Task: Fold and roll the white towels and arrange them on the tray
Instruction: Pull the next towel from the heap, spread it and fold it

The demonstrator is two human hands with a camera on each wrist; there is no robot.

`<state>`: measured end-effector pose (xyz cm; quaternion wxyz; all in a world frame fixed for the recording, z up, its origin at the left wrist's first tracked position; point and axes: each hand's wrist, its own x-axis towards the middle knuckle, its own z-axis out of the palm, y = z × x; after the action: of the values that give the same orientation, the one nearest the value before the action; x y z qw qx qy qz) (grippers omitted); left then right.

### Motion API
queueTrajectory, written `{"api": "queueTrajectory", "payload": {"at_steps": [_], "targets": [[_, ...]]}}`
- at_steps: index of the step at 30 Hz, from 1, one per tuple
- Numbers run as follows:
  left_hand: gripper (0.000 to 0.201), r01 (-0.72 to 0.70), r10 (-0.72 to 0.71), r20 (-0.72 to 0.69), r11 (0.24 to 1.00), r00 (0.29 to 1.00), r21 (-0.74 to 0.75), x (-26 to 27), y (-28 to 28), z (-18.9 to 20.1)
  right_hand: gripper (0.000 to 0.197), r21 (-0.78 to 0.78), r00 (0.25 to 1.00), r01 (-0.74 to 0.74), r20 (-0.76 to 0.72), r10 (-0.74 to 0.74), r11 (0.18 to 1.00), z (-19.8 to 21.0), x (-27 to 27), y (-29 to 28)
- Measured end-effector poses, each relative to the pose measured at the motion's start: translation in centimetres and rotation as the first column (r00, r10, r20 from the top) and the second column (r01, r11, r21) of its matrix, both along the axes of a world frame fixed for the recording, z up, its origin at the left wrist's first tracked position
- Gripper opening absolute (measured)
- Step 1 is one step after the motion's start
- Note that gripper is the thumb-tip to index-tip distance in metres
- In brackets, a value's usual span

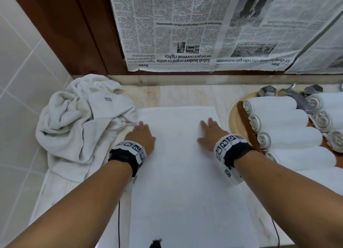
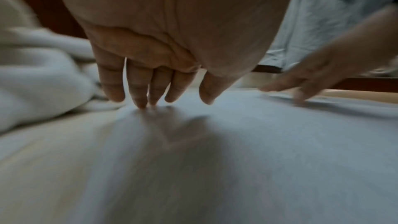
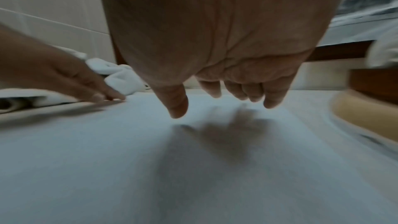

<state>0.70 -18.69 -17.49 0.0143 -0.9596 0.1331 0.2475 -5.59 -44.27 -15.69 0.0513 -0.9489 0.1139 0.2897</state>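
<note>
The counter [image 1: 185,92] carries everything, and most of it between and below the hands is covered by one flat white towel [image 1: 185,183], laid lengthwise away from the person. It lies smooth and squared, probably so the coming fold or roll starts from straight edges.

Just beyond the left hand, on its outer side, sits a crumpled heap of towels [image 1: 83,125]. These look like the ones still waiting, kept within easy reach but off the working area; the heap's edge touches the flat towel's far left corner.

On the outer side of the right hand is the wooden tray [image 1: 246,125], already loaded with rolled towels [image 1: 284,121] lying side by side, spiral ends facing the hands. The tray seems to rest over a basin, with taps behind it. Placing it near the right hand keeps each finished roll a short carry away.

The left hand [image 1: 142,136] is spread, fingers straight, resting near the flat towel's left edge; in the left wrist view its fingertips [image 2: 141,104] touch the cloth. The right hand [image 1: 209,132] is likewise spread with fingers extended near the right edge; the right wrist view shows a shadow under it, so whether it presses or hovers just above I cannot tell. Neither hand holds anything. Both appear to be smoothing the cloth before rolling.
</note>
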Motion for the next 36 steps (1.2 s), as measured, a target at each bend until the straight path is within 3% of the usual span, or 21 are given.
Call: {"api": "queueTrajectory", "payload": {"at_steps": [3, 5, 6, 9, 11, 13, 15, 17, 19, 21, 23, 26, 28, 30, 32, 34, 36], "targets": [[0.063, 0.148, -0.148, 0.007, 0.981, 0.989, -0.122, -0.8, -2.5, 0.9, 0.079, 0.094, 0.983, -0.182, 0.054, 0.177, 0.979, 0.2, 0.0, 2.5], [0.066, 0.234, -0.247, -0.080, 0.961, 0.966, -0.145, -0.7, -2.2, 0.1, 0.080, 0.133, 0.967, -0.254, 0.009, 0.255, 0.958, -0.6, -0.9, 2.9], [0.069, 0.238, -0.251, -0.107, 0.964, 0.962, -0.117, -0.4, -1.3, -0.7, 0.082, 0.127, 0.971, -0.237, -0.003, 0.240, 0.963, -1.1, -1.2, 2.3], [0.074, 0.059, -0.062, -0.059, 0.997, 0.996, -0.040, 1.2, 1.9, -2.0, 0.084, 0.051, 1.000, -0.001, 0.008, 0.001, 0.999, -1.8, -1.5, -1.0], [0.073, 0.001, -0.003, -0.046, 0.999, 0.999, -0.037, 1.4, 2.3, -1.8, 0.085, 0.004, 0.998, 0.062, 0.017, -0.062, 0.998, -1.5, -2.0, -1.8], [0.070, 0.048, -0.048, -0.002, 0.996, 0.999, -0.073, 0.4, 1.4, -1.2, 0.084, 0.025, 0.996, -0.036, 0.080, 0.034, 0.999, -0.9, -3.0, -0.4], [0.070, 0.181, -0.178, 0.031, 0.974, 0.984, -0.135, -1.8, 0.5, -1.1, 0.083, 0.118, 0.978, -0.184, 0.122, 0.170, 0.976, -0.9, -4.6, 1.4], [0.071, 0.258, -0.271, -0.055, 0.951, 0.961, -0.172, -4.1, 0.7, -1.7, 0.083, 0.177, 0.968, -0.249, 0.075, 0.239, 0.952, -1.8, -6.6, 1.8], [0.073, 0.151, -0.164, -0.096, 0.980, 0.982, -0.130, -5.5, 2.1, -2.3, 0.084, 0.140, 0.985, -0.173, 0.028, 0.171, 0.975, -2.5, -7.8, 0.4], [0.075, -0.029, 0.028, -0.048, 0.999, 0.998, -0.016, -6.1, 3.4, -2.1, 0.082, 0.055, 0.999, -0.046, 0.020, 0.045, 0.997, -2.1, -8.3, -1.0], [0.077, -0.099, 0.098, 0.020, 0.988, 0.995, 0.121, -7.2, 3.4, -1.2, 0.080, 0.005, 0.998, 0.009, 0.063, -0.009, 1.000, -1.3, -9.1, -1.0], [0.074, 0.027, -0.025, 0.040, 0.999, 0.999, -0.041, -10.3, 1.6, -0.1, 0.078, 0.082, 0.973, -0.194, 0.142, 0.181, 0.978, -0.7, -11.8, 1.7], [0.073, 0.155, -0.172, -0.074, 0.967, 0.982, -0.202, -13.0, 0.7, 0.2, 0.078, 0.142, 0.936, -0.350, 0.099, 0.338, 0.926, -1.6, -14.4, 3.1], [0.073, 0.172, -0.215, -0.182, 0.959, 0.960, -0.226, -14.8, 1.5, -0.5, 0.077, 0.147, 0.946, -0.324, 0.056, 0.319, 0.935, -2.5, -16.1, 2.2], [0.074, 0.027, -0.052, -0.175, 0.990, 0.983, -0.140, -15.7, 3.4, -1.6, 0.074, 0.141, 0.991, -0.135, 0.042, 0.130, 0.981, -2.6, -17.1, 0.3], [0.074, -0.238, 0.231, -0.090, 0.969, 0.969, -0.071, -16.3, 4.9, -1.7, 0.076, 0.125, 0.998, 0.027, 0.058, -0.034, 0.992, -2.2, -18.2, -0.9], [0.073, -0.338, 0.340, 0.007, 0.938, 0.941, -0.074, -17.5, 4.6, -1.1, 0.080, 0.115, 0.989, 0.016, 0.141, -0.032, 0.993, -1.7, -20.0, -0.3]]}}
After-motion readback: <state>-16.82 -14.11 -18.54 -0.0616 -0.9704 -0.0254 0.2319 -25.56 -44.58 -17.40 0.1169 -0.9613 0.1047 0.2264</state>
